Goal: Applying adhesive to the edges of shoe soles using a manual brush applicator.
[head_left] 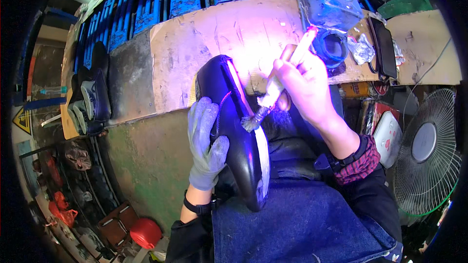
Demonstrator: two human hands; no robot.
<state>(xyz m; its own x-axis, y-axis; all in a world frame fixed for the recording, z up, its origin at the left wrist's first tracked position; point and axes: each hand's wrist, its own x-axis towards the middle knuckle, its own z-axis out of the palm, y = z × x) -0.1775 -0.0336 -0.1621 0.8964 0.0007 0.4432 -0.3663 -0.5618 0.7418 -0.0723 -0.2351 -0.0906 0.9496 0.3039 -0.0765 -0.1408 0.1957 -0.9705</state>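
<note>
A black shoe (236, 151) is tilted over my lap, its toe pointing down toward me and its pale sole edge facing right. My left hand (204, 136), in a grey glove, is closed around the shoe's left side. Bare and brightly lit, my right hand (306, 83) grips the handle of a brush (253, 120). The brush's dark bristles touch the shoe where the upper meets the sole edge. A blue tub (333, 47) stands just beyond my right hand, beside a cloudy bluish container (330, 0).
Cardboard (175, 63) covers the bench in front of me. Behind it runs a blue slatted rack (183, 2) bearing more shoes. Several shoes (92, 100) sit at the bench's left end. A dark phone-like case (385, 48) lies right, above a wire-guarded fan (424, 148).
</note>
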